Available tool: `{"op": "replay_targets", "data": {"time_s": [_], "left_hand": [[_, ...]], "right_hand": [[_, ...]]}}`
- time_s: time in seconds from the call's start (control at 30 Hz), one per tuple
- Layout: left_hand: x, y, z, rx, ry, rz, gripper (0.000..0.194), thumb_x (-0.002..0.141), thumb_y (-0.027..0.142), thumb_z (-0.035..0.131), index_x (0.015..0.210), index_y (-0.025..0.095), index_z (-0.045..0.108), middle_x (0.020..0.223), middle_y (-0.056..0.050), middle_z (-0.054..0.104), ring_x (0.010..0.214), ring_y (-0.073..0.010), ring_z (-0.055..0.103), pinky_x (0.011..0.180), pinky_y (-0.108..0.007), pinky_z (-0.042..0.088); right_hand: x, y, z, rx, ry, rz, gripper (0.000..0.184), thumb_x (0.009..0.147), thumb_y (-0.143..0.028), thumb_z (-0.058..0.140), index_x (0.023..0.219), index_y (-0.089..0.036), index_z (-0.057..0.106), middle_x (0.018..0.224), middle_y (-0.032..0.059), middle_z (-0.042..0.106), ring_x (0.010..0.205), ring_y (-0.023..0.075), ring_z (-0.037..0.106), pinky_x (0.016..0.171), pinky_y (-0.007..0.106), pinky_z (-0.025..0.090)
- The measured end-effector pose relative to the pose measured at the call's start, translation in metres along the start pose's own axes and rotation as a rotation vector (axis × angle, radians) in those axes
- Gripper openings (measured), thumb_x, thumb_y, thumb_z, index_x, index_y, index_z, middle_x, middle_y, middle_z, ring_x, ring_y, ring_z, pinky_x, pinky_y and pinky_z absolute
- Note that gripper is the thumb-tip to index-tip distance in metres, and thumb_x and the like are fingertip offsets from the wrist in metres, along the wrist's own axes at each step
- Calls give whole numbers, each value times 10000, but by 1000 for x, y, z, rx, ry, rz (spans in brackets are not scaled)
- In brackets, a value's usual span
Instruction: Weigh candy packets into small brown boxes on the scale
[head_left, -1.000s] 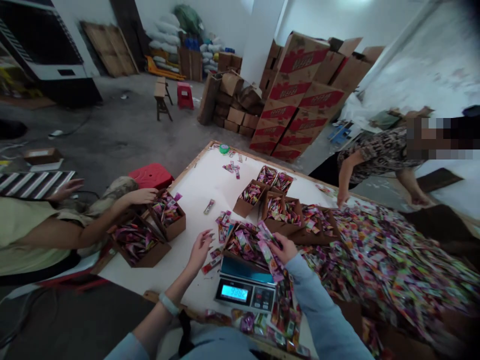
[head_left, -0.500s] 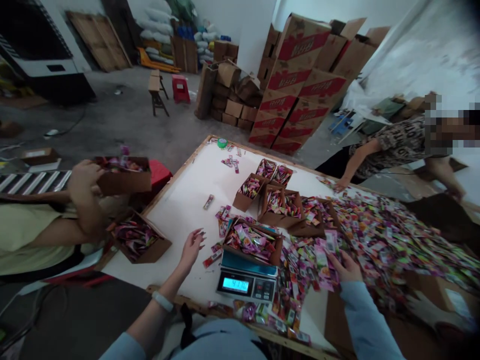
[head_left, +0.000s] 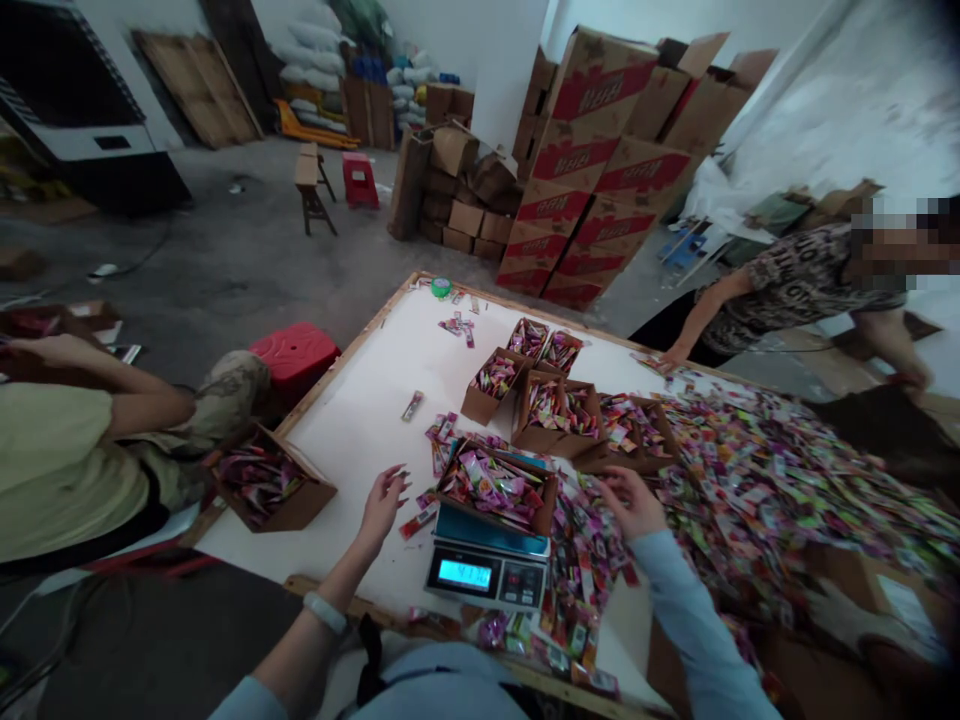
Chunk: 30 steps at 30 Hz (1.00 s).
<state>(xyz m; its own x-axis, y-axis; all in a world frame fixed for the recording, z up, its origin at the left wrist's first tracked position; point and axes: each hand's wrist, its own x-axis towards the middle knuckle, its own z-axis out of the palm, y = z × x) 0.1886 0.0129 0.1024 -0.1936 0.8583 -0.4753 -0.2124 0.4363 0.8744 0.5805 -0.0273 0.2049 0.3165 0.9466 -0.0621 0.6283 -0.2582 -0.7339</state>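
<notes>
A brown carton heaped with small pink and purple packets stands on a digital scale, whose display is lit blue. My left hand hovers left of this carton, fingers apart, with nothing in it. On the carton's other side, my right hand is over loose packets, its fingers bent and apart. No packet shows in its grasp. More filled cartons stand close together beyond the scale.
A large heap of packets covers the table's right side, where one person reaches in. At left, another person holds a carton near a filled carton. A red stool and stacked boxes stand beyond.
My right hand has come left from the heap toward the carton on the scale; the pink packets it held no longer show in it. The person at left has swung a filled carton away from the table.
</notes>
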Motion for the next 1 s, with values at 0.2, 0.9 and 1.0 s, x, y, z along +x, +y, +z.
{"op": "replay_targets", "data": {"time_s": [0.2, 0.9, 1.0], "left_hand": [[-5, 1, 3, 8, -10, 0, 461, 663, 461, 614, 1017, 171, 556, 1049, -123, 626, 851, -183, 615, 654, -292, 477], [-7, 2, -15, -7, 28, -18, 351, 741, 354, 557, 1040, 169, 547, 1094, -130, 615, 894, -177, 621, 660, -270, 487], [-9, -1, -12, 1, 22, -15, 354, 735, 363, 560, 1036, 175, 550, 1082, -123, 619, 885, -175, 619, 667, -275, 482]], "right_hand": [[4, -112, 127, -731, -470, -209, 479, 767, -455, 552, 1121, -133, 522, 909, 186, 689, 816, 303, 653, 676, 383, 468], [-14, -15, -45, -153, 353, -256, 366, 672, -548, 590, 744, -190, 557, 483, -53, 498, 416, 94, 461, 425, 209, 385], [-20, 9, -69, -165, 406, -179, 396, 633, -584, 596, 678, -198, 522, 448, -51, 475, 386, 103, 448, 392, 228, 367]]}}
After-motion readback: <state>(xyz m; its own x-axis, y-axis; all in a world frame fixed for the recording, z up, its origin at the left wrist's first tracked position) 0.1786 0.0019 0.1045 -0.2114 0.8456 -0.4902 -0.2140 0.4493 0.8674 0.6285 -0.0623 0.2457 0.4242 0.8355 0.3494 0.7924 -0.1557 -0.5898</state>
